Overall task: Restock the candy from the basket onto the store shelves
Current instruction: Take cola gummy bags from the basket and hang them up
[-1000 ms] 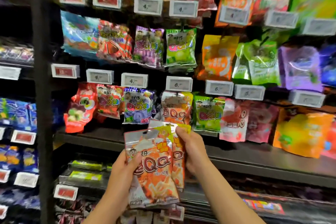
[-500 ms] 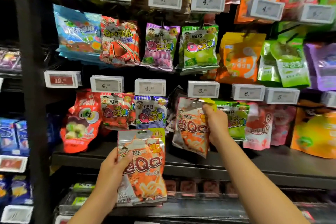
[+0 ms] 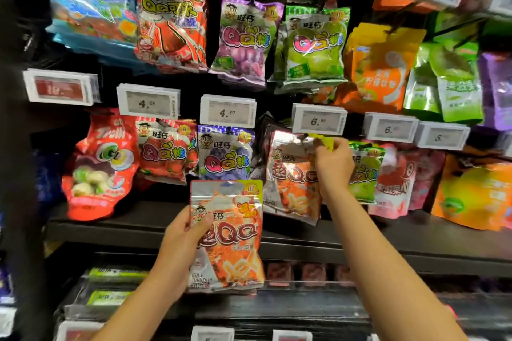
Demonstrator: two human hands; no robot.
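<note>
The right hand reaches up and forward with the arm extended, its fingers pinched on the top edge of an orange cola candy bag right under the price tag marked 6. That bag hangs among the middle row of packets, tilted slightly, with its lower edge just above the dark shelf board. Whether its hang hole is on a peg cannot be told, since the hand covers the spot.

The left hand is held lower and closer to the body, forearm angled up from the bottom left. Its thumb lies across the front of a second orange cola bag and the other fingers are behind it, so the hand is clamped on the bag's left side. This bag is upright in front of the shelf edge, apart from the hanging packets.

Beside the raised bag hang a blue-purple grape bag on the left and a green apple bag on the right. The basket is not in view.
</note>
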